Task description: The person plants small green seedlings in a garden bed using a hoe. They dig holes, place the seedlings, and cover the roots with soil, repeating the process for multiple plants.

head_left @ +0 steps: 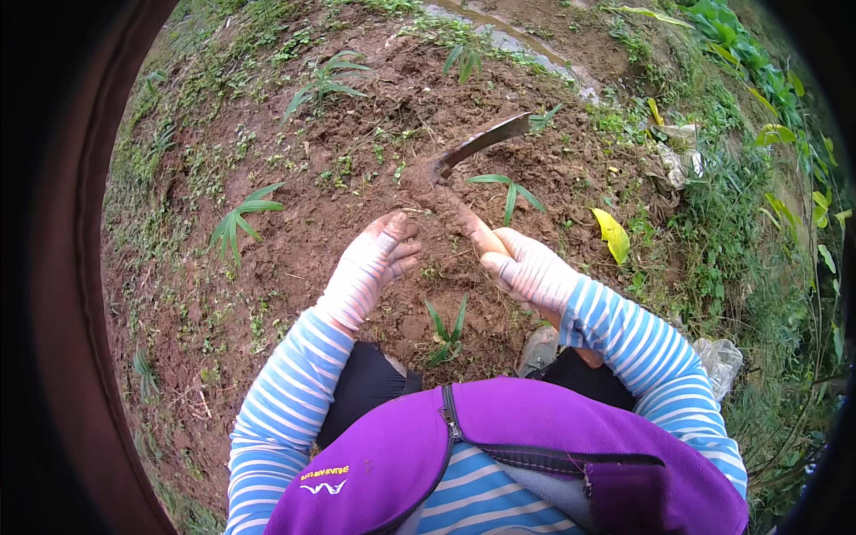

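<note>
My right hand (526, 272), in a pale striped fingerless glove, is wrapped round the wooden handle (486, 239) of a hoe. The hoe's curved metal blade (486, 143) points to the far right, and mud cakes the joint where it meets the handle. My left hand (374, 263), gloved the same way, is just left of the hoe's head, low over the soil. Its muddy fingers are loosely bent and apart, with nothing visible in them. A small green seedling (446, 332) grows between my forearms, and another seedling (510, 192) stands just right of the handle.
Several more seedlings, including a leafy one (242, 221) at left and a taller one (328, 85) farther off, grow in the brown soil (294, 178). A yellow leaf (612, 235) lies at right. Crumpled plastic (718, 364) lies beyond my right forearm. My shoe (539, 350) is below my right hand.
</note>
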Tool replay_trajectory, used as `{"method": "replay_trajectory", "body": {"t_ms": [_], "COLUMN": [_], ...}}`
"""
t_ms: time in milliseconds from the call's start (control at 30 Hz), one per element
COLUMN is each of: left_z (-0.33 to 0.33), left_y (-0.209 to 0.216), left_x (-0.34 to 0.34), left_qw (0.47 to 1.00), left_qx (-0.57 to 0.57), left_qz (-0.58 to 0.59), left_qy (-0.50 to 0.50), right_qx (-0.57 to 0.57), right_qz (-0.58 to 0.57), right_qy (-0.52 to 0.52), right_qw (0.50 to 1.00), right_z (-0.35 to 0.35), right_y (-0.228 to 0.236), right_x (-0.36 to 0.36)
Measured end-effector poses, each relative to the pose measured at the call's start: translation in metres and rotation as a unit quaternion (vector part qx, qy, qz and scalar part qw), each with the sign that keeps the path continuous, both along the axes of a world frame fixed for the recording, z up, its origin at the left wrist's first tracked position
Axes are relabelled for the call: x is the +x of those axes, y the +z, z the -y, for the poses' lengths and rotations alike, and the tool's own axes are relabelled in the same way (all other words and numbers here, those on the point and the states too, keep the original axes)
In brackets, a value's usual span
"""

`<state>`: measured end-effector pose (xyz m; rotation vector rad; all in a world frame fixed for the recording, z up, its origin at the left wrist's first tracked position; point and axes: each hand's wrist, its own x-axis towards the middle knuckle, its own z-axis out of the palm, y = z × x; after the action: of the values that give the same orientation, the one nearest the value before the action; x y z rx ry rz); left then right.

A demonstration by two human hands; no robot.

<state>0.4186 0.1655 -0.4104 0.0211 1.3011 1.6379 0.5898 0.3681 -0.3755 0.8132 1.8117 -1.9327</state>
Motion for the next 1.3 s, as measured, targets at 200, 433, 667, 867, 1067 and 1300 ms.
{"method": "replay_trajectory", "body": {"t_ms": [200,433,667,867,1067,1300], "left_z": [-0.032,-0.018,-0.02,-0.024,-0.001,0.047], "left_y": [-0.02,-0.027,-0.035,-0.029,-0.017,0.026], "left_x": [0.018,0.002,-0.01,0.012,0.081,0.148], "left_qw": [0.98,0.996,0.892,0.969,0.9,0.891], "left_qx": [0.095,0.059,-0.197,-0.14,-0.366,-0.364], "left_qz": [0.142,0.051,-0.365,-0.204,-0.187,-0.208], "left_qy": [0.1,0.034,-0.18,-0.02,0.145,0.173], "right_qx": [0.375,0.254,0.182,0.218,0.086,-0.198], "right_qz": [-0.063,-0.097,-0.103,-0.078,0.025,0.216], "right_qy": [0.22,0.217,0.185,0.193,0.173,0.046], "right_qw": [0.898,0.938,0.96,0.953,0.981,0.955], "right_z": [0.008,-0.005,-0.038,-0.025,0.069,0.112], "right_y": [-0.009,-0.008,-0.023,-0.007,0.01,0.095], "right_x": [-0.018,-0.026,-0.037,-0.038,0.004,0.047]}}
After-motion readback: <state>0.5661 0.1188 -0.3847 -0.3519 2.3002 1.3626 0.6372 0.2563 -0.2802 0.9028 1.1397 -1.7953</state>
